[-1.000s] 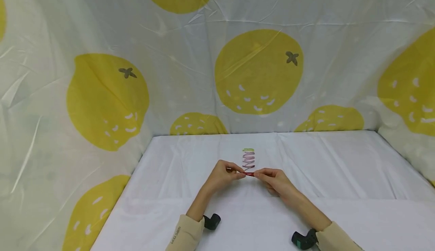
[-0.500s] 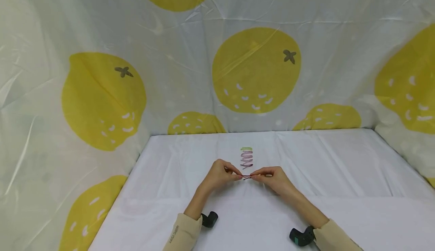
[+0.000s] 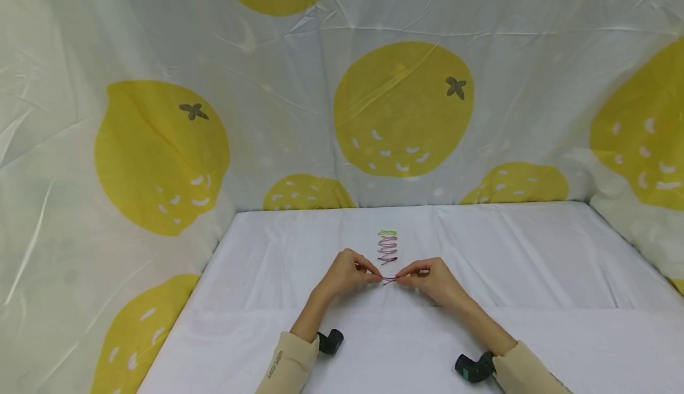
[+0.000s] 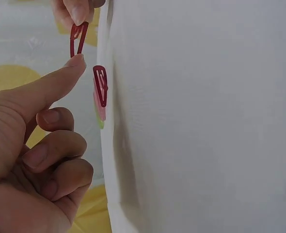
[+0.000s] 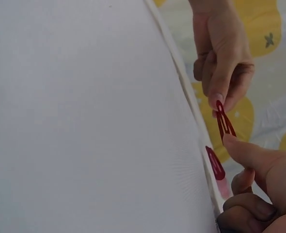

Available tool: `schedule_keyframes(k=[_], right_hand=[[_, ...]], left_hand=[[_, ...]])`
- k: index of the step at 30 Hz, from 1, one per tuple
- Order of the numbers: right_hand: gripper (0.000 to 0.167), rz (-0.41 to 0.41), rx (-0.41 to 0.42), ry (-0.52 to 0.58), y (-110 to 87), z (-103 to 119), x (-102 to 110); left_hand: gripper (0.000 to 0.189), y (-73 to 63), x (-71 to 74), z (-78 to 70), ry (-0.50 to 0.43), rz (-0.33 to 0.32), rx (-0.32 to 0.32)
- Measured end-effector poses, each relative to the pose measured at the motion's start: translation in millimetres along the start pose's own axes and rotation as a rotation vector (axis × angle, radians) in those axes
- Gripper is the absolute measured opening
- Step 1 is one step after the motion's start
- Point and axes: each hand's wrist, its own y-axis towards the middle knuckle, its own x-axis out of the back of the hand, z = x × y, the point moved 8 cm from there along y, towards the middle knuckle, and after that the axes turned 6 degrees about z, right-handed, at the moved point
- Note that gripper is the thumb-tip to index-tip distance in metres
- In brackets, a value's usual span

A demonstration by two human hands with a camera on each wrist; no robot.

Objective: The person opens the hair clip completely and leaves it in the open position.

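Between my two hands, a dark red snap hair clip [image 3: 389, 278] is held above the table, bent into a shallow curve with its inner prong sprung out below. My left hand [image 3: 344, 274] pinches one end with thumb and index finger, and my right hand [image 3: 435, 282] pinches the other end. The wrist views show the clip's frame [image 5: 225, 122] spread between the fingertips. Just beyond my hands lies a second dark red clip [image 4: 104, 87], heading a short column of clips. Fingertips hide both ends of the held clip.
Behind that red clip, several pink clips [image 3: 388, 245] and a light green clip [image 3: 387, 232] lie in a column going back. A white cloth covers the table [image 3: 513, 263]. A lemon-patterned curtain [image 3: 256, 145] hangs along the back and sides.
The held clip has gone from flat and straight to curved, its prong now showing below. Both hands keep their pinch and have barely moved. The head view has shifted slightly.
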Motion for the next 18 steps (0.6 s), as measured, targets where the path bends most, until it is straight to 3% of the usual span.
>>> schedule_keyframes(k=[12, 18], right_hand=[[0.008, -0.07, -0.086, -0.06, 23.9, -10, 5], [0.008, -0.092, -0.127, -0.059, 29.1, -15, 5]], left_hand=[[0.004, 20.8, 7.0, -2.1, 0.219, -0.027, 0.058], [0.004, 29.7, 6.9, 0.9, 0.243, -0.031, 0.049]])
